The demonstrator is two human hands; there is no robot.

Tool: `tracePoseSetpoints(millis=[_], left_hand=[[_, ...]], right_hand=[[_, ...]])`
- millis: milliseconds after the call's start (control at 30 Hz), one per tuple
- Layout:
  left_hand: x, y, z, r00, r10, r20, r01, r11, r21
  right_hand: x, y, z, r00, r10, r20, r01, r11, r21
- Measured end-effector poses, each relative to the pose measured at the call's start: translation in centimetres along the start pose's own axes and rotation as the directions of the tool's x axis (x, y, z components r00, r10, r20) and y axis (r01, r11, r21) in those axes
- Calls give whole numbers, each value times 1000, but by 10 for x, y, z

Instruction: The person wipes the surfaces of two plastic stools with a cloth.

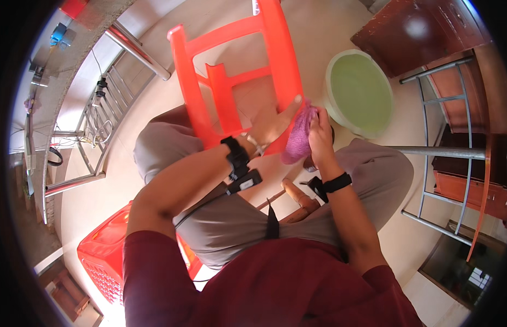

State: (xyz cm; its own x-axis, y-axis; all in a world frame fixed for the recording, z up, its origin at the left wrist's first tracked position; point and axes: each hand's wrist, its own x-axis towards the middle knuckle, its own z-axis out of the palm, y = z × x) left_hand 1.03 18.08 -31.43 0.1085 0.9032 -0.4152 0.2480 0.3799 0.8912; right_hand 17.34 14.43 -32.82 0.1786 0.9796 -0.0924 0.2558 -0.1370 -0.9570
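A red plastic stool (284,61) lies tipped in front of my knees, its legs pointing away from me. My left hand (270,126) grips its near right side, the thumb laid across the leg and the other fingers partly blurred or hidden behind it. Bunched in my right hand (321,137) is a purple cloth (299,137), pressed against the outer face of the same leg. The cloth hangs down below the fingers. Just beyond my right hand stands a round basin (361,92) with a pale rim; its inside looks green and seems to hold liquid.
Behind my left elbow is a red plastic basket-like item (100,253). A metal-legged table (84,49) with cables beneath runs along the left. A metal frame (443,98) and dark wooden cabinet (417,32) are at right. A wooden piece (300,198) shows between my legs.
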Motion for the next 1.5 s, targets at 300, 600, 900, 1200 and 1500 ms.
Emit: tracePoseSetpoints(millis=[300, 600, 900, 1200, 1500], left_hand=[[-81, 42, -23, 988, 33, 149, 66, 788, -612], [-100, 72, -56, 989, -6, 146, 106, 718, -688], [-82, 69, -98, 992, 121, 30, -33, 483, -875], [-83, 58, -94, 986, 133, 103, 28, 471, -882], [-62, 25, -123, 973, -52, 225, 203, 658, -725]], right_hand=[[-48, -108, -8, 773, -410, 485, 618, 660, -427], [-50, -135, -6, 681, -577, 450, 726, 611, -316], [-61, -226, -76, 760, -554, 340, 623, 770, -139], [-8, -161, -85, 781, -540, 314, 623, 707, -334], [-49, -148, -104, 657, -349, 668, 646, 717, -261]])
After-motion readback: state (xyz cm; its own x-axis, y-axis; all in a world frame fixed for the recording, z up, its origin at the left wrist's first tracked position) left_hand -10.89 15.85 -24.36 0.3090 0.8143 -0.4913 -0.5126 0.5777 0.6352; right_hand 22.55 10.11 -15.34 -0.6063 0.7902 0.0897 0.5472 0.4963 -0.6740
